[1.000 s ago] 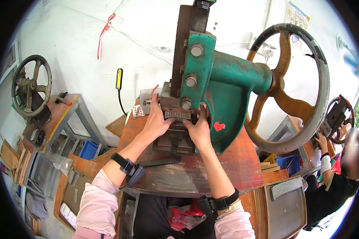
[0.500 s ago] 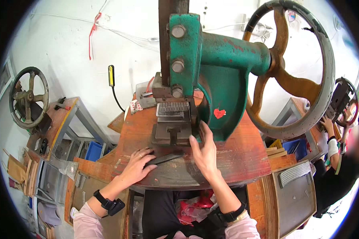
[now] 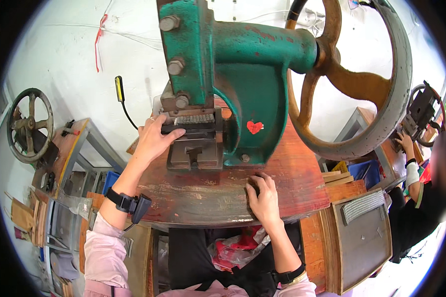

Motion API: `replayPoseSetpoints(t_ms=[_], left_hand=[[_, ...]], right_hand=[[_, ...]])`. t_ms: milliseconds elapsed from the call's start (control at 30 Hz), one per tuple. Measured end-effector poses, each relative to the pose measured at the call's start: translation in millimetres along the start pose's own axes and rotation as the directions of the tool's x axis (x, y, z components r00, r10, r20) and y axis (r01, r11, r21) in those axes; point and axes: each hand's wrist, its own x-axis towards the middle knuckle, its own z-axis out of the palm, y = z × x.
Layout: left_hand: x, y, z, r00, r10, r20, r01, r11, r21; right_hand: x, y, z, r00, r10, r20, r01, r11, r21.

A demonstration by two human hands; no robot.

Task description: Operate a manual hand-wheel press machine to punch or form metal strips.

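Observation:
My left hand [image 3: 152, 137] is at the left side of the press bed, its fingers closed about the left end of a dark metal strip [image 3: 199, 134]. The strip lies across the bed, in front of a row of small metal teeth or type [image 3: 194, 119] beneath the ram. In front of it sits the slotted steel block [image 3: 191, 154]. My right hand [image 3: 265, 200] rests on the tabletop near the front edge, fingers loosely bent and apart, with nothing visible in it. The green hand press [image 3: 248, 89] stands on the wooden table [image 3: 198, 200].
A large spoked handwheel [image 3: 399, 99] juts from the press at the right. A tray [image 3: 364, 247] with a ridged grey bundle [image 3: 362, 207] sits at the lower right. Farther right, a co-worker's hand [image 3: 406, 143] is at another press. A second handwheel [image 3: 31, 124] stands at far left.
My left hand has moved forward from the tabletop to the press bed, and the dark strip has gone from the table. My right hand has drawn back from the press base toward the front edge.

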Motion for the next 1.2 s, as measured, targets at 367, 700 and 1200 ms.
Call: replayPoseSetpoints(t_ms=[367, 700, 1200], left_hand=[[0, 7, 12, 0.998, -0.013, 0.058, 0.001, 0.98, 0.197], [-2, 8, 16, 0.999, 0.011, 0.041, -0.019, 0.98, 0.199], [-6, 0, 26, 0.998, 0.05, -0.033, -0.045, 0.989, 0.14]], right_hand=[[0, -1, -7, 0.999, 0.004, 0.053, -0.005, 1.0, 0.028], [103, -100, -175, 0.479, -0.843, -0.244, 0.48, 0.484, -0.732], [346, -163, -320, 0.982, 0.17, -0.079, -0.185, 0.811, -0.555]])
